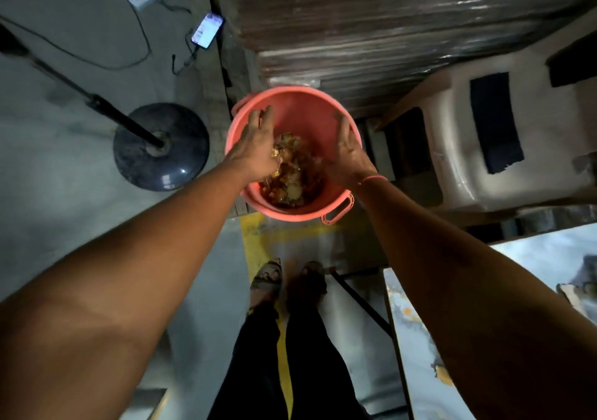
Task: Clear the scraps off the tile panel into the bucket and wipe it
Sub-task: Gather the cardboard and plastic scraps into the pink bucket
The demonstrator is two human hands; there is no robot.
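Centrally, pink bucket point(292, 102) holding scraps point(292, 180), left hand point(255, 148) and right hand point(350, 154) above it, fingers spread, gripping nothing, tile panel point(416, 339) lower right.

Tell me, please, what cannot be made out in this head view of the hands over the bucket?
- Tile panel: cut off by the right edge and hidden behind the right forearm, so leftover scraps cannot be judged.
- Left hand: its palm faces down into the bucket, so a grip cannot be told.
- Scraps: blurred and dim; what they are is unclear.
- Phone: screen too small to read.
- No cloth is identifiable.
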